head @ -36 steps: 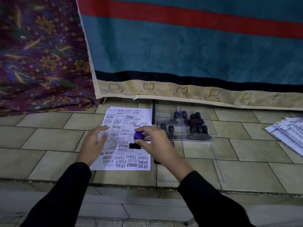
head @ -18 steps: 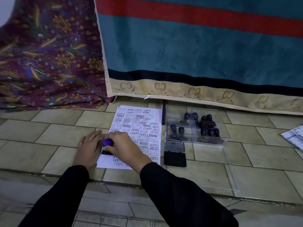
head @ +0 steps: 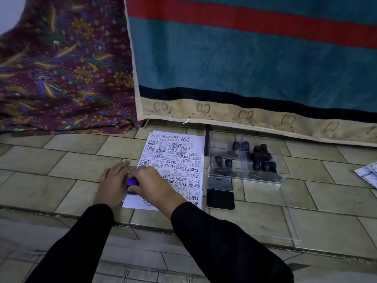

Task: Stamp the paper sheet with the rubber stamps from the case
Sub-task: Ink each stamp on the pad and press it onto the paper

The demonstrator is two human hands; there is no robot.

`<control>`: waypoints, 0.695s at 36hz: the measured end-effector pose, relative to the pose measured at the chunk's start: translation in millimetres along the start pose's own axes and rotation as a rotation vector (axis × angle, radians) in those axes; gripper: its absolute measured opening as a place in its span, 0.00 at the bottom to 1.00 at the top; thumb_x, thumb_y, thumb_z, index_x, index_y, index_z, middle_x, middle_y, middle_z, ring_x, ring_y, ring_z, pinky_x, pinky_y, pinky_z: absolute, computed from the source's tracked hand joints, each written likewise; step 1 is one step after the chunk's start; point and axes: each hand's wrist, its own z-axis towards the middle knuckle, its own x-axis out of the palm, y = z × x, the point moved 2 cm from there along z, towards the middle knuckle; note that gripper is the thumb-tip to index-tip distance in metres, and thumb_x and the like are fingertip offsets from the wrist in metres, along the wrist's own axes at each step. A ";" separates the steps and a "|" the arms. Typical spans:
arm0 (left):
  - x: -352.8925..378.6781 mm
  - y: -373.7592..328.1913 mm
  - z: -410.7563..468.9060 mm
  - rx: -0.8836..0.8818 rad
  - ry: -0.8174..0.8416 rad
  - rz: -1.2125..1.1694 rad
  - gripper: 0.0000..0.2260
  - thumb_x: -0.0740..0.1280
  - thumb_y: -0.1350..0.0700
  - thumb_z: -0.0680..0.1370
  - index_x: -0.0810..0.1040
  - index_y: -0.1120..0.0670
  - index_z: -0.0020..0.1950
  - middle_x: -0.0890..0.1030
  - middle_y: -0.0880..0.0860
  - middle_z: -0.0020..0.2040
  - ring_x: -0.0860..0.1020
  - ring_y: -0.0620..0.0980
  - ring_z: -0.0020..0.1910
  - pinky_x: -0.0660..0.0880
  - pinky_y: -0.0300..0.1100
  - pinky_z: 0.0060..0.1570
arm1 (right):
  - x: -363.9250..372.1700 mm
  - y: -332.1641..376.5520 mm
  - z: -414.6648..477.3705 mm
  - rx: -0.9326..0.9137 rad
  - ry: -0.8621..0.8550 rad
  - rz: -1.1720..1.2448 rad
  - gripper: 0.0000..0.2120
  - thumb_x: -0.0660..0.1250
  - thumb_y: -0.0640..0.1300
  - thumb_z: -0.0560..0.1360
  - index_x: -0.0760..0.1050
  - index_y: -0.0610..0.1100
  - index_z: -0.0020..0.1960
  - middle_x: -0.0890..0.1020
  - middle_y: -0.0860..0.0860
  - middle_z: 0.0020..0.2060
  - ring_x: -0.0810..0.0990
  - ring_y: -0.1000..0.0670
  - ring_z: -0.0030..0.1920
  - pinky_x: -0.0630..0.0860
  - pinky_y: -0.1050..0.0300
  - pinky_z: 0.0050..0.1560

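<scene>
A white paper sheet (head: 179, 160) covered with black stamp prints lies on the tiled floor. My right hand (head: 153, 182) grips a rubber stamp with a purple knob (head: 131, 181) and holds it down on the sheet's near left corner. My left hand (head: 113, 184) lies flat on the sheet's left edge, fingers spread, beside the stamp. To the right stands a clear plastic case (head: 283, 176) holding several dark-handled stamps (head: 263, 165). An open black ink pad (head: 220, 189) lies in front of the case, next to the sheet.
A teal, red-striped blanket (head: 244, 58) and a maroon patterned cloth (head: 61, 78) hang behind the sheet and case. The case's clear lid (head: 289, 221) lies open on the floor. More printed papers (head: 368, 173) lie at the far right. A floor step runs near me.
My right hand carried the purple stamp from the sheet's middle to its near left corner and presses there. My left hand stays on the left edge. The view shifted left.
</scene>
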 end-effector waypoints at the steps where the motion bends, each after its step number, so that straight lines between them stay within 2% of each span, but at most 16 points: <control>1: 0.2 0.3 0.3 -0.001 -0.003 -0.001 0.23 0.67 0.66 0.73 0.74 0.57 0.68 0.69 0.55 0.73 0.66 0.54 0.73 0.54 0.53 0.72 | -0.3 0.6 0.2 0.000 0.001 -0.012 0.12 0.73 0.38 0.68 0.78 0.37 0.50 0.81 0.40 0.49 0.79 0.40 0.48 0.75 0.52 0.48; 9: 1.6 1.7 -0.2 0.022 0.003 0.002 0.24 0.69 0.65 0.72 0.73 0.56 0.69 0.69 0.55 0.74 0.65 0.53 0.74 0.53 0.52 0.71 | -3.1 7.3 -4.7 -0.024 0.011 -0.056 0.09 0.71 0.34 0.68 0.76 0.36 0.47 0.79 0.38 0.47 0.78 0.39 0.47 0.75 0.50 0.44; 14: 2.7 3.6 -0.4 0.006 -0.001 0.005 0.24 0.66 0.65 0.75 0.71 0.56 0.71 0.68 0.54 0.74 0.64 0.52 0.74 0.52 0.53 0.72 | -6.8 8.0 -4.4 0.000 0.000 -0.009 0.08 0.71 0.34 0.68 0.76 0.35 0.46 0.79 0.38 0.46 0.78 0.38 0.48 0.75 0.49 0.45; 20: 1.2 2.2 -0.8 0.025 -0.003 -0.035 0.23 0.70 0.63 0.74 0.75 0.49 0.68 0.69 0.53 0.73 0.65 0.51 0.74 0.53 0.53 0.72 | 2.2 5.0 -13.2 -0.047 -0.025 0.012 0.11 0.70 0.33 0.67 0.76 0.37 0.49 0.79 0.38 0.48 0.77 0.38 0.48 0.74 0.50 0.46; 23: 2.5 2.8 1.2 0.020 -0.023 -0.019 0.19 0.66 0.63 0.77 0.75 0.52 0.67 0.70 0.54 0.73 0.66 0.53 0.73 0.54 0.53 0.71 | -4.2 -4.6 -14.8 0.034 -0.080 0.149 0.13 0.71 0.36 0.69 0.77 0.39 0.54 0.81 0.40 0.49 0.78 0.42 0.48 0.74 0.53 0.50; 25: 4.3 5.4 2.3 0.025 -0.047 -0.019 0.16 0.62 0.64 0.80 0.76 0.53 0.66 0.71 0.54 0.72 0.67 0.53 0.73 0.55 0.53 0.71 | -19.8 -17.1 -17.7 0.162 -0.206 0.333 0.13 0.71 0.38 0.70 0.78 0.40 0.55 0.82 0.41 0.47 0.80 0.46 0.45 0.77 0.54 0.51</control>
